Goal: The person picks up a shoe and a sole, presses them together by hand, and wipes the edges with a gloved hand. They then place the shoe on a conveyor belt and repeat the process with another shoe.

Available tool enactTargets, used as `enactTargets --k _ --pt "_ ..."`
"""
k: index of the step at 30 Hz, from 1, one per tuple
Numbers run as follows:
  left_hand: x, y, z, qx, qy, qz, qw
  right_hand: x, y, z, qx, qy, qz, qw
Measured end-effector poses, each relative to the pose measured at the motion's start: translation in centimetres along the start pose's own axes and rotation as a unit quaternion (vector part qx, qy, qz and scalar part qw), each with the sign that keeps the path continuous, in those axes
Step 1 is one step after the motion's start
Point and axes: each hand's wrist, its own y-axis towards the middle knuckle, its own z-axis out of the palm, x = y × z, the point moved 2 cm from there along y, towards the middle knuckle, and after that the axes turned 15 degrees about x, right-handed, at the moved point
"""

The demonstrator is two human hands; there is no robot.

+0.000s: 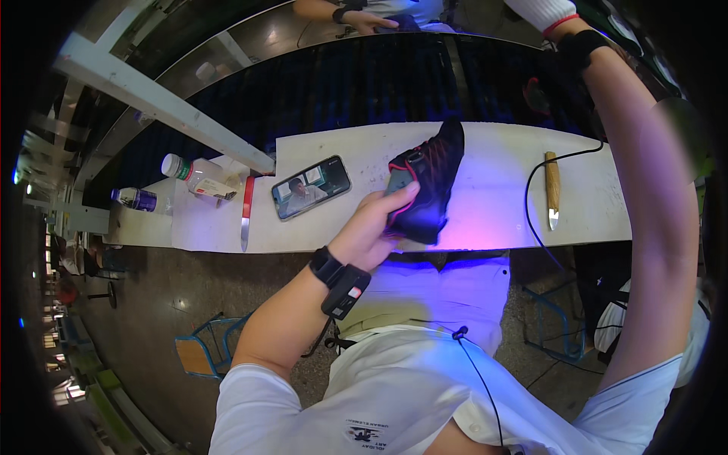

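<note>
My left hand (373,229) is closed round a black shoe (434,199) with red trim and lacing and a grey lining. Its thumb presses on the shoe's opening, and the toe points up and away, over the white work board (493,152). My right arm stretches far forward at the right. The right hand (543,10), in a white knitted glove with a red cuff, is at the top edge of the view; its fingers are cut off, so what it touches is hidden. Both wrists carry black straps.
Left of the shoe are a phone (312,188), a red-handled knife (247,212), a clear bottle (206,178) and a purple-labelled bottle (136,199). At right lie a wooden-handled knife (552,186) and black cable (528,199). Beyond runs a dark conveyor (341,83); another person's hand (366,21) is across it.
</note>
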Motion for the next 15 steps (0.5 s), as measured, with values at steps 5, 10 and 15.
enactTargets --k 5,10,15 --pt "-2.1 -3.2 -2.9 -0.125 0.452 0.097 0.878 8.1 -6.8 -4.6 -0.104 -0.047 -0.165 0.980" --pt "-2.9 0.8 -0.4 -0.073 0.793 0.182 0.576 13.4 -18.1 -11.2 -0.062 0.175 0.035 0.982" --pt "-3.4 9.3 3.5 -0.096 0.820 -0.063 0.561 11.7 -24.9 -10.4 -0.057 0.290 0.126 0.947"
